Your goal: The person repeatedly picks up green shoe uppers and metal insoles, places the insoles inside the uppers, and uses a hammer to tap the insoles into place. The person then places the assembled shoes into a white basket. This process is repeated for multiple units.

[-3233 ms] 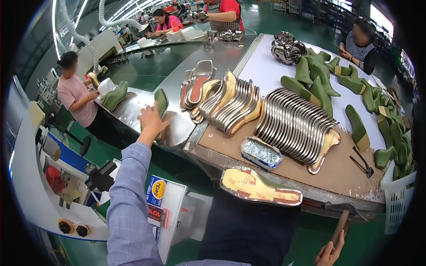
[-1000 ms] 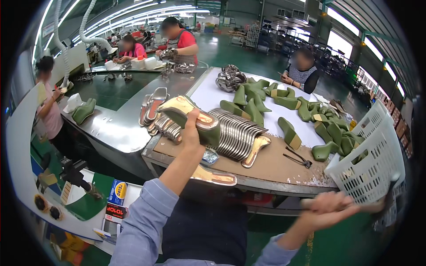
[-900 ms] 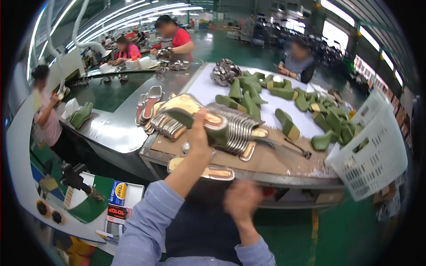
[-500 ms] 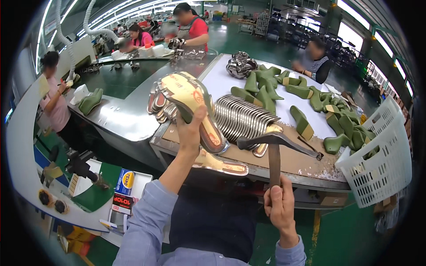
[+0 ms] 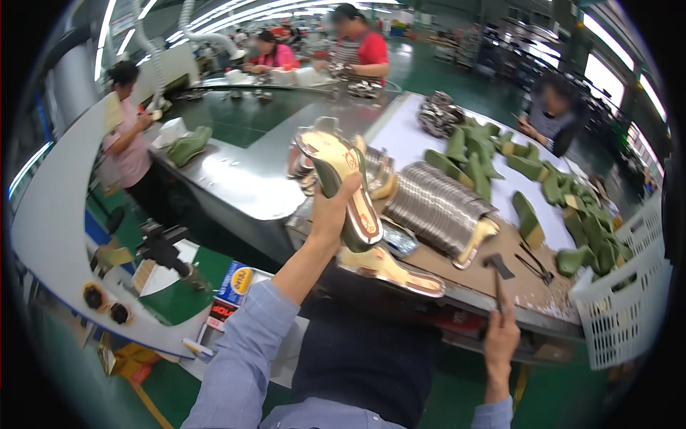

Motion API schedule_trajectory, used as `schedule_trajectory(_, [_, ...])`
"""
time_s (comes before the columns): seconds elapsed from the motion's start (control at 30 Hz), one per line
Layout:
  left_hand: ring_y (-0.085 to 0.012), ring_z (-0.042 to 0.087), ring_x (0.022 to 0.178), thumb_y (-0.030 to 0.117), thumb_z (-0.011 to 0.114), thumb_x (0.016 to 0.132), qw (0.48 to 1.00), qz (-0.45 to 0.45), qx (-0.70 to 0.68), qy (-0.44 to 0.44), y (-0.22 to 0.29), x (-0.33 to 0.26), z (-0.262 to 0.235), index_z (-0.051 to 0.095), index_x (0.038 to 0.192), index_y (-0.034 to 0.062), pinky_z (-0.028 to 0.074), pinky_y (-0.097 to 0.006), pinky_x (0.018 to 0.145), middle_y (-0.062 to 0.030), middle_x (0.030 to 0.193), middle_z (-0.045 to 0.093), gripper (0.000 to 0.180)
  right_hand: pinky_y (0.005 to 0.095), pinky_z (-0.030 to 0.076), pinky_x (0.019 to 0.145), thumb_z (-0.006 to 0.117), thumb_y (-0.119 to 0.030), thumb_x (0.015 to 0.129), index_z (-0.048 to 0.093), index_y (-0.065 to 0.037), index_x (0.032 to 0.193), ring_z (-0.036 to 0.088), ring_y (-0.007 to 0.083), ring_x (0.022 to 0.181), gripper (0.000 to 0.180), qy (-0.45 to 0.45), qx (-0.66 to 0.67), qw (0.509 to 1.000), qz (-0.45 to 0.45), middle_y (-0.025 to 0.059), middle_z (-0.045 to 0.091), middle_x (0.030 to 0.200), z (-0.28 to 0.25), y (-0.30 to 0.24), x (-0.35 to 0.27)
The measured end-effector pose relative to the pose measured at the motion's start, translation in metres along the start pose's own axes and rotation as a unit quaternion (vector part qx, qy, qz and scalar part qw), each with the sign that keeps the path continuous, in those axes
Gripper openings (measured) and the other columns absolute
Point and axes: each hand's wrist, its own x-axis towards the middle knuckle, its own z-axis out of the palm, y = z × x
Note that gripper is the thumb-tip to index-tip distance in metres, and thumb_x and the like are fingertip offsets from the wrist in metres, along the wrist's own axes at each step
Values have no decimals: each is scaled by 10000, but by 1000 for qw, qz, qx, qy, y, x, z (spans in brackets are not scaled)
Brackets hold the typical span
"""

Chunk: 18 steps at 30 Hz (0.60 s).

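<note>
My left hand (image 5: 334, 209) grips a green shoe last (image 5: 330, 177) by its heel half, lifted over the table's near edge. Its sole side is up, with a cream insole and silvery upper edges folded around the toe. The hammer (image 5: 499, 266) is in my closed right hand (image 5: 501, 336), its dark head raised beside the table edge, apart from the last. A gold-toned shoe piece (image 5: 393, 272) lies below the last at the near edge. Beyond it runs a tight row of silvery, sole-shaped pieces (image 5: 439, 207).
Green lasts (image 5: 529, 220) crowd the table's right side. Dark pincers (image 5: 536, 266) lie near a white slotted basket (image 5: 614, 314). Silvery straps (image 5: 439, 114) are heaped at the back. A machine with a curved pale body (image 5: 61, 214) stands left. Several people work around the tables.
The view has swung left, shifting the scene rightward. The hammer has moved from beside the last to the right, away from it. The last stays in my left hand, tilted more upright.
</note>
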Motion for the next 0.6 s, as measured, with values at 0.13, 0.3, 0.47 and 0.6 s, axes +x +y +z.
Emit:
schedule_trajectory(0.13, [-204,639,1003,464,738,877,986,-119,-110,38,2,37,-62,556,1281,78,537,-386,905,-76,1096,643,586,456,525,841,640,-124,935,589,-153,1332,671,391,1007,401,41,-131,990,-6,188,694,1136,4,95,30])
schedule_trajectory(0.3, [-261,622,1074,614,661,862,973,-193,-73,107,21,50,-120,616,1256,150,464,-495,999,-80,1193,654,610,499,466,904,666,-124,901,612,-55,1250,584,421,1091,360,58,-182,979,-72,225,623,1135,3,56,53])
schedule_trajectory(0.47, [-278,650,1101,536,702,865,952,-235,-9,198,40,76,-140,604,1319,90,484,-437,999,-115,1236,681,644,496,429,986,777,-260,810,609,-13,1219,552,418,1121,506,-67,45,969,-233,219,590,1180,36,-54,33])
schedule_trajectory(0.6, [-306,674,1032,454,797,777,912,-72,296,274,42,138,-260,631,1260,45,516,-408,950,-138,1154,704,654,483,448,907,908,-276,624,595,-90,1267,557,365,1066,739,-142,36,927,-344,147,572,1146,67,-131,35])
